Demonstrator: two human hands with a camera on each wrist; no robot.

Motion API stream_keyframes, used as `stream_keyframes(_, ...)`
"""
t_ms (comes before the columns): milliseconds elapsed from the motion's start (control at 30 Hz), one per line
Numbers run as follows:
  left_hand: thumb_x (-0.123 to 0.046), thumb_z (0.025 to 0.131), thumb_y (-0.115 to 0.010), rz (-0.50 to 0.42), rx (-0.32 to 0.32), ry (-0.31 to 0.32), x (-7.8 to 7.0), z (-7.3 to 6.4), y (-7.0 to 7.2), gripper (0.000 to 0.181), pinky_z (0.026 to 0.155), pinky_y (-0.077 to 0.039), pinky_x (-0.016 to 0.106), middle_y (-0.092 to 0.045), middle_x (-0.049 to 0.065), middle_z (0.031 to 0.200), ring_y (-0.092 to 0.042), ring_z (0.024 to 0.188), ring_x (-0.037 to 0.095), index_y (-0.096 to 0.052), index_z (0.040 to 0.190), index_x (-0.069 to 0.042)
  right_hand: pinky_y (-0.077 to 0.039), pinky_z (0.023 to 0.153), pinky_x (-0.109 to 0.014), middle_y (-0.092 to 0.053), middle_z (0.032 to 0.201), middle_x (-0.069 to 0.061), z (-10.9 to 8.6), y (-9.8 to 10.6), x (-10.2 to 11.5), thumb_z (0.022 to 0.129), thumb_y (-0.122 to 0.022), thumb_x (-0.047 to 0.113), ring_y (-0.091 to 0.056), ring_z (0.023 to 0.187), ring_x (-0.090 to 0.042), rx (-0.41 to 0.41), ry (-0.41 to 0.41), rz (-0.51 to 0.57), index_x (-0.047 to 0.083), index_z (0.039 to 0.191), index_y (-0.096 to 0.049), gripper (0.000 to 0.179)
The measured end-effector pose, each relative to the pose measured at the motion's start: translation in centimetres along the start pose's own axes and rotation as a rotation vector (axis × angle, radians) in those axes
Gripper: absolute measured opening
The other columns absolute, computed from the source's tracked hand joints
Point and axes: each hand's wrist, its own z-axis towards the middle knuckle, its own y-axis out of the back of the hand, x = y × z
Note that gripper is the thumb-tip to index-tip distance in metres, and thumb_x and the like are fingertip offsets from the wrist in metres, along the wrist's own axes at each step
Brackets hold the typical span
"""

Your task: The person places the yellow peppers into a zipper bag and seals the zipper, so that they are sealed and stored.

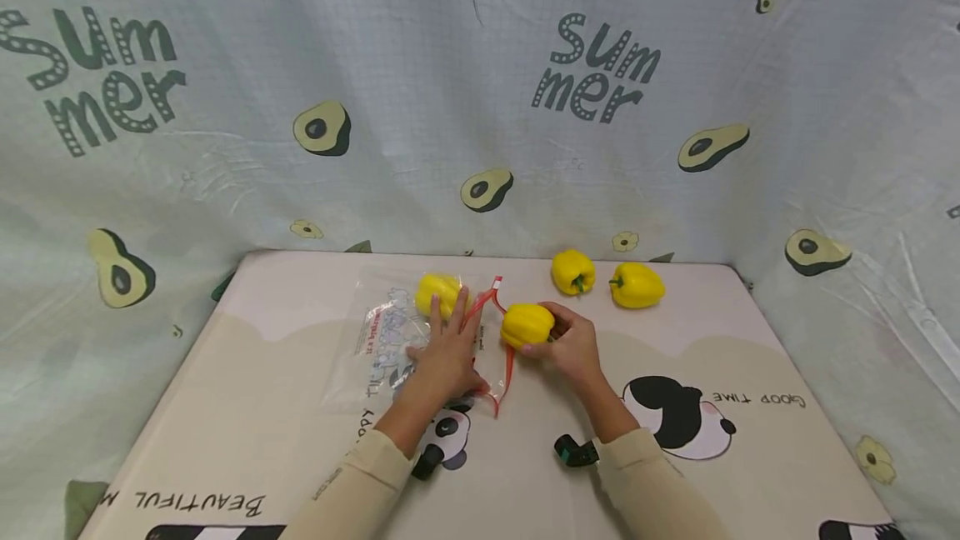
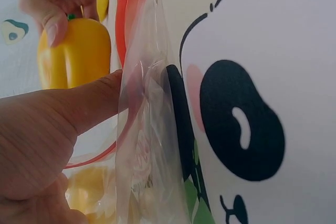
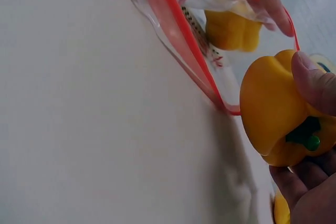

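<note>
A clear zip bag (image 1: 348, 377) with a red-edged mouth lies on the table, its mouth facing right and spread apart. One yellow bell pepper (image 1: 429, 294) is inside it, seen through the plastic. My left hand (image 1: 446, 361) is at the mouth with fingers spread; in the left wrist view the straight thumb (image 2: 89, 103) touches the plastic by the red strip (image 2: 128, 19). My right hand (image 1: 576, 347) grips another yellow bell pepper (image 1: 527, 326) right at the mouth. Its green stem (image 3: 307, 135) points back toward the right palm.
Two more yellow bell peppers, one upright-looking (image 1: 572, 271) and one on its side (image 1: 637, 285), sit at the table's back right. A printed cloth (image 1: 405, 107) hangs behind the table (image 1: 247, 390). Black wrist devices (image 1: 576, 451) show beside both sleeves.
</note>
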Motion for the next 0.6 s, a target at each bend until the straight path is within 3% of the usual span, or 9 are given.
stream_keyframes(267, -0.032, 0.070, -0.097, -0.001, -0.011, -0.008, 0.0, -0.1, 0.1, 0.119, 0.096, -0.027, 0.094, 0.011, -0.003, 0.178, 0.014, 0.163, 0.044, -0.027, 0.166, -0.028, -0.047, 0.117, -0.045, -0.067, 0.142, -0.015, 0.1, -1.9, 0.0, 0.074, -0.091, -0.003, -0.063, 0.134, -0.034, 0.025, 0.026, 0.036, 0.003, 0.139, -0.063, 0.071)
stream_keyframes(600, -0.032, 0.071, -0.096, 0.000, -0.027, -0.019, 0.0, -0.1, -0.1, 0.119, 0.096, -0.028, 0.094, 0.009, -0.001, 0.179, 0.013, 0.163, 0.044, -0.026, 0.167, -0.028, -0.048, 0.116, -0.049, -0.066, 0.142, -0.014, 0.0, -4.0, 0.2, 0.078, -0.090, 0.004, -0.064, 0.131, -0.034, 0.027, 0.071, -0.039, 0.004, 0.141, -0.061, 0.069)
